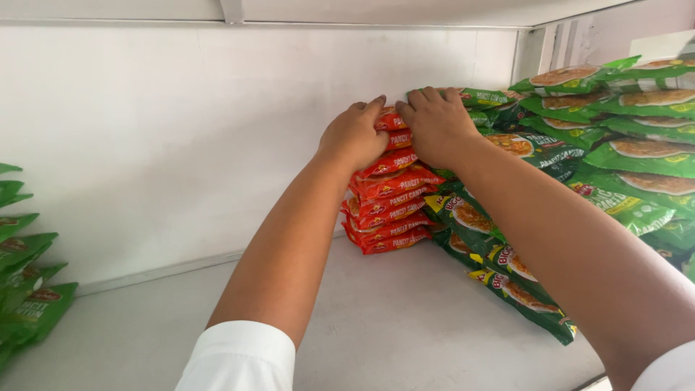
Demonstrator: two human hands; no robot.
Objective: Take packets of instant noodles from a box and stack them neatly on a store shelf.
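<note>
I see both hands pressed flat on top of a stack of red noodle packets [387,195] at the back of a white shelf [405,326]. The left hand [355,134] and right hand [436,123] press with fingers spread, not gripping anything. Green packets [507,268] lean against the stack's right side; I judge uneven pressure could let them slide forward.

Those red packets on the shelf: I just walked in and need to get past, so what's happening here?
A person in white sleeves has both hands on top of a stack of red packets at the back of a white shelf. The left hand and right hand press on the top packets. Green packets are piled right beside the stack; more green packets lie at the far left.
</note>
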